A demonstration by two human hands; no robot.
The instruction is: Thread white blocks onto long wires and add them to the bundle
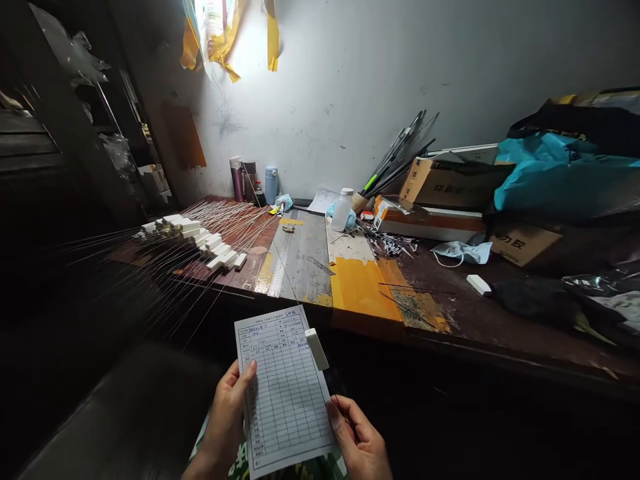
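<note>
Both hands grip a printed form sheet (283,390) near the table's (450,313) edge: left hand (227,417) on its left margin, right hand (357,437) at its right. Only its top rows look filled; white-tipped wire rods (200,243) lie far left.

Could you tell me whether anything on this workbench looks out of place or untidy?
Yes. A face mask lies crumpled on the bench beside the cardboard boxes. Small dark parts are scattered loose near the white bottle. Yellow tape hangs peeling from the wall.
</note>
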